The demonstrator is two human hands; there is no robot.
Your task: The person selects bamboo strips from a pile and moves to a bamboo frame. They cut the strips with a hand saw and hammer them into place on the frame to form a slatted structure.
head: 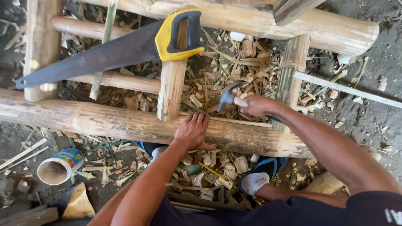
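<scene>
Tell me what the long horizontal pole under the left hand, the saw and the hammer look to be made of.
Long horizontal pole under the left hand: bamboo, pale, dry, matte, with node rings. Handsaw: dark, dull toothed metal blade, apparently steel; glossy yellow-and-black handle, probably plastic. Hammer in the right hand: dark grey metal head; pale handle, perhaps wood.

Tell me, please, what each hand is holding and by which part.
The right hand grips a hammer by its handle, just behind the head. The left hand holds nothing; it rests flat on the bamboo pole.
</scene>
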